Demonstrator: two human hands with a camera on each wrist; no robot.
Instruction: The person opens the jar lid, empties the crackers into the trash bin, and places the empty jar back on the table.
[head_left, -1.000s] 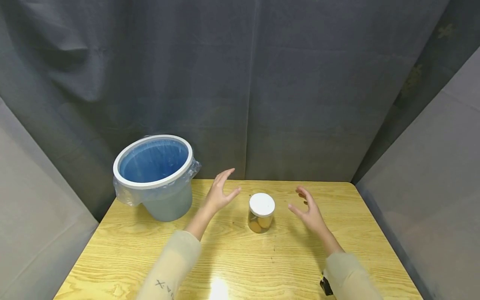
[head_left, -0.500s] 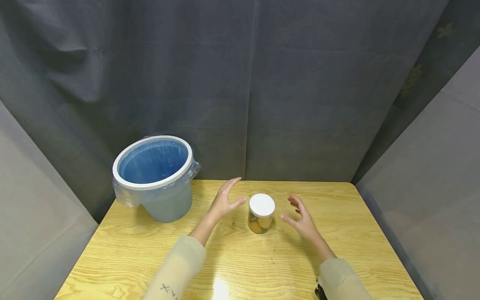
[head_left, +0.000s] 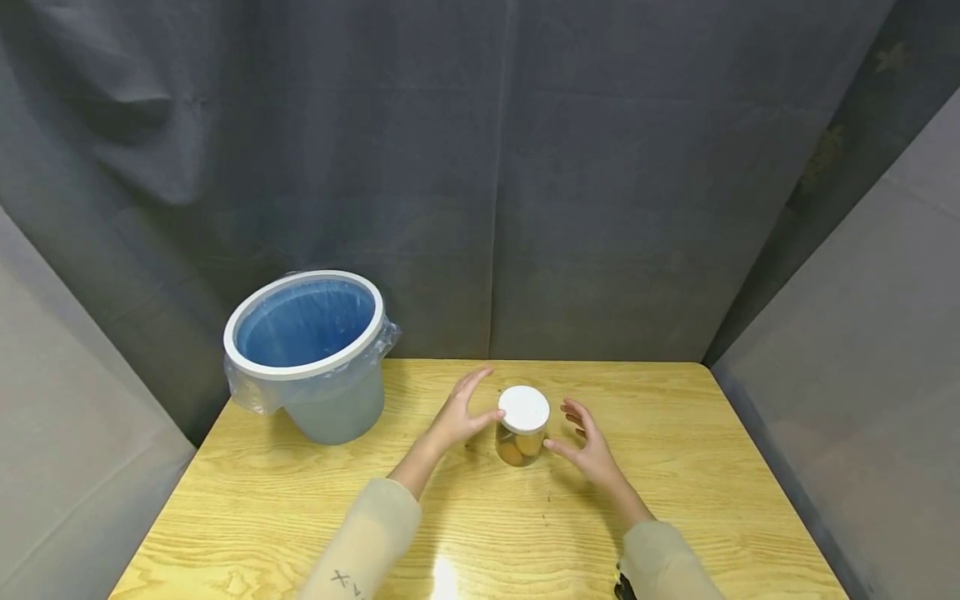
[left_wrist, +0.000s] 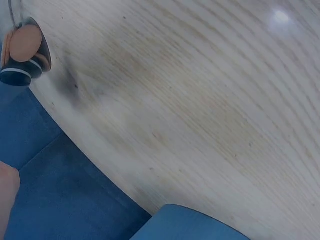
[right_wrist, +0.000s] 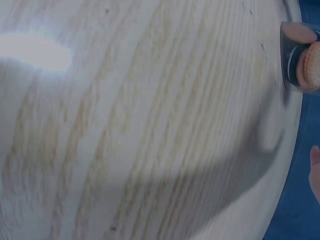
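Observation:
A clear jar with a white lid [head_left: 524,409] stands upright on the wooden table. Round tan cookies [head_left: 511,453] show through its wall, and the left wrist view adds dark sandwich cookies [left_wrist: 16,76] with pale filling. To the left of the jar is my left hand [head_left: 459,418], fingers spread, its thumb tip by the lid's edge. On the other side, my right hand [head_left: 588,448] has thumb and fingers apart, the thumb tip near the jar's lower wall. Whether either thumb touches the jar, I cannot tell. Only small parts of the hands appear in the wrist views.
A blue-grey bin [head_left: 335,408] with a white rim and a clear plastic liner stands at the table's back left. Dark grey curtains [head_left: 600,208] hang behind the table [head_left: 300,517]. Something small and black [head_left: 623,587] lies partly hidden by the right sleeve.
Both hands have moved inward and lower, from well apart on either side to close beside the jar. The jar and the bin have stayed in place.

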